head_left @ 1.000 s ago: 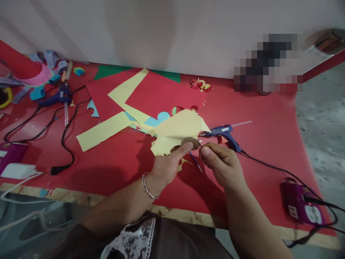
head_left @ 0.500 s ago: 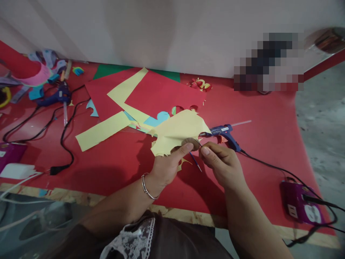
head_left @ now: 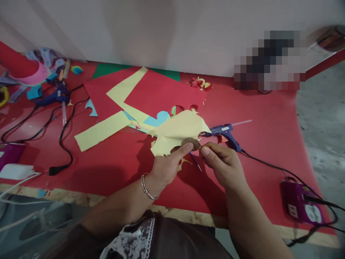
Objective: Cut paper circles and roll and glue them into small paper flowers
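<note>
My left hand (head_left: 171, 163) grips a yellow paper sheet (head_left: 179, 127) with cut, curved edges. Under its thumb a round brownish disc (head_left: 193, 144) lies against the paper. Beside the disc, my right hand (head_left: 222, 158) is closed in a pinch on a thin dark tool, mostly hidden by the fingers; its tip reaches the disc's right edge. A blue pen-like stick (head_left: 196, 161) rests on the table below, between the hands. Just beyond my right hand lies a blue glue gun (head_left: 225, 132) with a clear stick in its back.
Red paper (head_left: 161, 86), yellow strips (head_left: 102, 133) and blue scraps lie behind the hands on the red table (head_left: 107, 180). Another glue gun (head_left: 58, 94) and black cables are at left. Purple boxes (head_left: 300, 201) stand at both sides. A wall rises behind.
</note>
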`<action>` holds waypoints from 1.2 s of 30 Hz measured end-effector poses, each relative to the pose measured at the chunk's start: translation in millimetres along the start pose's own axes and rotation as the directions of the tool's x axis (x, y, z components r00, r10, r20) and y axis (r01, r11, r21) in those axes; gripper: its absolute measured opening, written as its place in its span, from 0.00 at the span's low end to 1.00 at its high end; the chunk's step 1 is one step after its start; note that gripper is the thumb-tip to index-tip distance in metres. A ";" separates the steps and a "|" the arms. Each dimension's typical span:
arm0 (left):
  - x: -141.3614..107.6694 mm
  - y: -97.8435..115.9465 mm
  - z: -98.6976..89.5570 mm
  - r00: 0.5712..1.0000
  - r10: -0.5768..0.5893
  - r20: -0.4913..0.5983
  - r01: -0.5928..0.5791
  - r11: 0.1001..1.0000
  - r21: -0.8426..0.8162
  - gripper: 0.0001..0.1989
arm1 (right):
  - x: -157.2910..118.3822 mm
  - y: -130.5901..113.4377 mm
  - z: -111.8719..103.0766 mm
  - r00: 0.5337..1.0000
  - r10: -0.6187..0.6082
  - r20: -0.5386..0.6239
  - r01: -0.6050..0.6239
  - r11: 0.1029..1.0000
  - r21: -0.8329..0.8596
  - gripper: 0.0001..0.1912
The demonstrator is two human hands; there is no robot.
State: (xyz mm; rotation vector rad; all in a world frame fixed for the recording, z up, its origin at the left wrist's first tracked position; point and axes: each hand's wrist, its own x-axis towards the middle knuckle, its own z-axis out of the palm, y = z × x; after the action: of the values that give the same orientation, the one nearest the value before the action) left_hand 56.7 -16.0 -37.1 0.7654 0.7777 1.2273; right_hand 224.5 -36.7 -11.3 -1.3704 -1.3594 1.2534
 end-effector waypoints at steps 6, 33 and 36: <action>-0.2 3.8 2.3 1.000 -0.020 -0.016 0.019 1.000 -0.020 0.07 | 0.3 -1.8 0.4 1.000 0.002 0.001 -0.002 1.000 -0.026 0.26; 0.4 3.4 0.1 0.988 -0.147 -0.039 0.144 0.986 -0.088 0.14 | 0.8 1.8 -0.7 0.997 0.050 0.067 -0.060 0.985 0.163 0.27; 0.2 4.0 1.5 0.996 -0.079 -0.043 0.077 0.995 -0.060 0.11 | 1.1 3.1 -1.1 0.997 0.049 0.059 -0.057 0.988 0.142 0.26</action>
State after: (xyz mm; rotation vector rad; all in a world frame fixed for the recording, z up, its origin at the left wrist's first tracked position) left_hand 56.0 -15.3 -33.0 0.6563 0.7984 1.1951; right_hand 226.1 -35.8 -14.2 -1.2874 -1.2511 1.4063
